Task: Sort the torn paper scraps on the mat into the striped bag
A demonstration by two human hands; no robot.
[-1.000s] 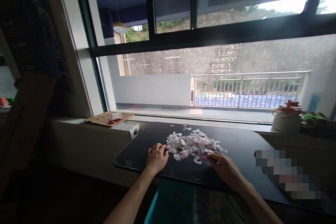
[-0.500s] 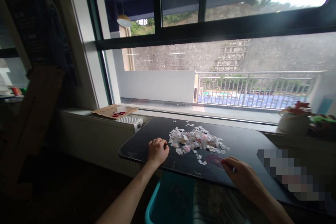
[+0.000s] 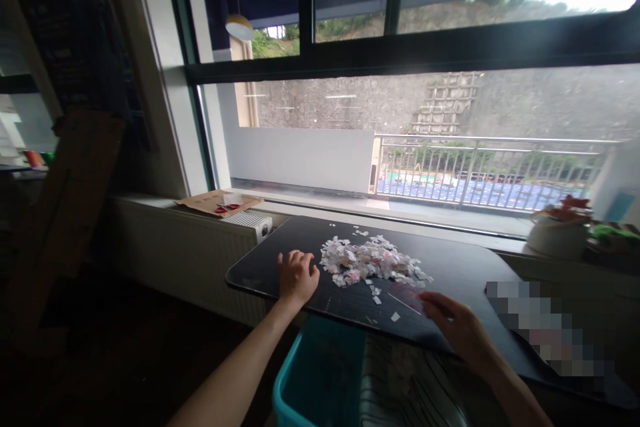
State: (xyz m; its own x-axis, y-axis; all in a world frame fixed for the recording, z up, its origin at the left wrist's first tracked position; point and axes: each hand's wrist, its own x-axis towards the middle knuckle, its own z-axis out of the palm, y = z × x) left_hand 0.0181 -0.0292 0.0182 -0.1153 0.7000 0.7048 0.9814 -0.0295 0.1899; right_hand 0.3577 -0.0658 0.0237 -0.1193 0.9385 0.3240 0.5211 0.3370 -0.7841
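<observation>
From the head camera, two hands, well apart: the right hand [image 3: 453, 317] pinches one translucent pinkish sheet [image 3: 406, 295]; the left hand [image 3: 299, 277] has its fingers loosely spread. One heap of paper scraps [image 3: 373, 260], too many to count, lies between and slightly beyond them. One teal bin [image 3: 281, 380] stands below, nearer the left.

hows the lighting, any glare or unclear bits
Head view: daylight fills the window while the lower-left floor is near black; again in the head view, haze washes the window frame at upper right, the see-through sheet in the right hand looks faint, and pixelation covers part of the table.
</observation>
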